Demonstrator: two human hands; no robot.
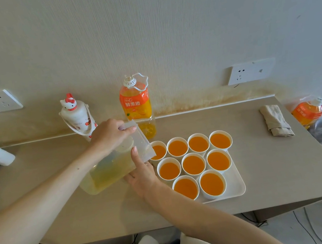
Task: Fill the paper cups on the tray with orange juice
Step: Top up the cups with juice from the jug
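Nine full cups crowd the tray; left hand curls its grip round the pitcher — right hand props it, forefinger straight, rest hidden.

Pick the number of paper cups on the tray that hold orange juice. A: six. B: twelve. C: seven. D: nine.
D: rows of four, three and two paper cups stand on the tray, each orange inside, the far-left one partly behind the pitcher.
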